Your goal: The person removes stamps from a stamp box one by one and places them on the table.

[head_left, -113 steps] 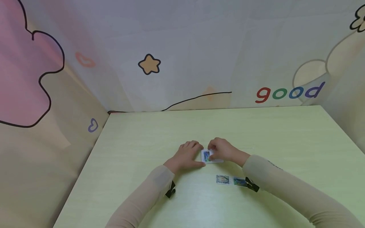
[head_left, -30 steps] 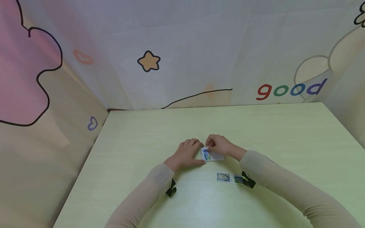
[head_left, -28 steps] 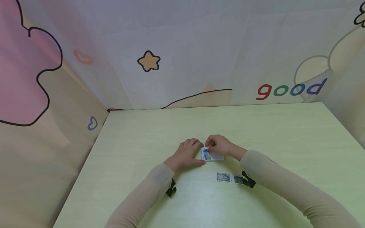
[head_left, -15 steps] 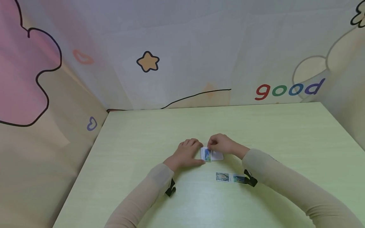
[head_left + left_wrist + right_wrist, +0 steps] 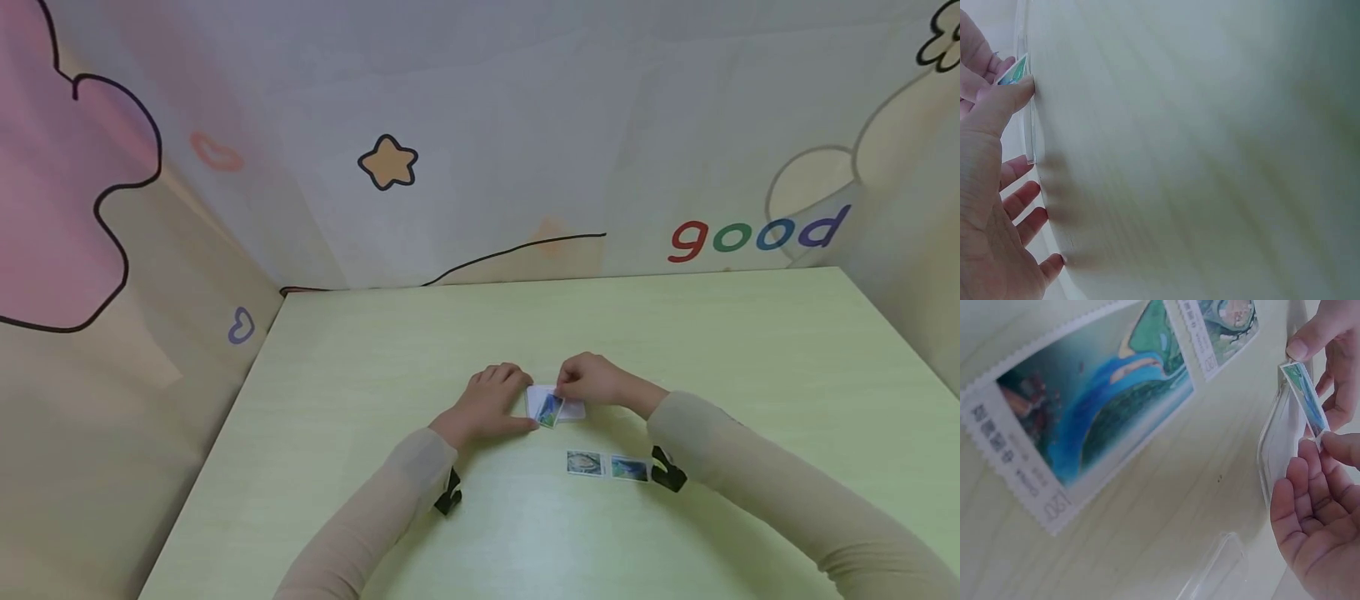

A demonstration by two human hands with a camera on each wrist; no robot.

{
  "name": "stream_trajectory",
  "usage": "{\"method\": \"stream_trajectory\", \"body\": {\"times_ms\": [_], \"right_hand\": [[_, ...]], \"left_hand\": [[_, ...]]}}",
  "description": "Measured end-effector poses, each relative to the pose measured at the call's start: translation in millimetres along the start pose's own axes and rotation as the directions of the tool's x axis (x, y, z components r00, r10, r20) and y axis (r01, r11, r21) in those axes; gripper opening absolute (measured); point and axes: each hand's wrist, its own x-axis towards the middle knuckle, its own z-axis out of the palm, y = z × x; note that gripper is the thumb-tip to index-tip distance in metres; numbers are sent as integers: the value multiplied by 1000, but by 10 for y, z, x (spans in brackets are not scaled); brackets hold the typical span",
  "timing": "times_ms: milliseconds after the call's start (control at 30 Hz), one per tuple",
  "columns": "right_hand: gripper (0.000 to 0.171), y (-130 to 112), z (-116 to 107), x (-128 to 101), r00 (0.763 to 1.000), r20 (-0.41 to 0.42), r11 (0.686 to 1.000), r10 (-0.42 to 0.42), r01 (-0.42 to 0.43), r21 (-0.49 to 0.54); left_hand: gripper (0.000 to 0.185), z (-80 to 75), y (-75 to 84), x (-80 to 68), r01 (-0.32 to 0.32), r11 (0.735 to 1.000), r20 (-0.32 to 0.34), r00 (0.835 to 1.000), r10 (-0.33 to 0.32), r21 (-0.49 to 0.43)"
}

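Observation:
In the head view my right hand (image 5: 596, 379) pinches a small postage stamp (image 5: 549, 411) by its upper corner, tilted over a flat white holder with clear edges (image 5: 576, 411). The right wrist view shows this stamp (image 5: 1305, 397) edge-on, green and blue, between thumb and fingertips. My left hand (image 5: 491, 404) lies spread at the holder's left end, thumb at the near corner and index finger at the far one. Nearer to me, two more stamps lie flat: a greyish one (image 5: 585, 463) and a blue-green one (image 5: 628, 468) close by the right wrist strap.
A pale wooden tabletop (image 5: 420, 342) bears everything, with printed fabric walls (image 5: 487, 125) behind and at the sides. A black strap clip (image 5: 667, 471) hangs under the right wrist, beside the blue-green stamp. A clear plastic edge (image 5: 1229, 544) shows low in the right wrist view.
My right hand has moved right with the stamp, which has slid across the holder and now leans at a slant. The left hand has stayed at the holder's end.

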Motion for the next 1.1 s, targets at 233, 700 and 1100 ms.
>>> {"method": "stream_trajectory", "body": {"times_ms": [233, 700, 1100], "right_hand": [[14, 74, -19, -75, 1000, -7, 996, 26, -25, 91], [16, -146, 63, -351, 996, -24, 923, 87, -72, 377], [16, -408, 316, -564, 993, 54, 876, 101, -114, 469]], "left_hand": [[60, -2, 1, 21, -5, 1000, 5, 1000, 5, 1], [58, -4, 7, 25, 1, 1000, 2, 1000, -1, 13], [58, -4, 17, 2, 8, 1000, 3, 1000, -8, -4]]}}
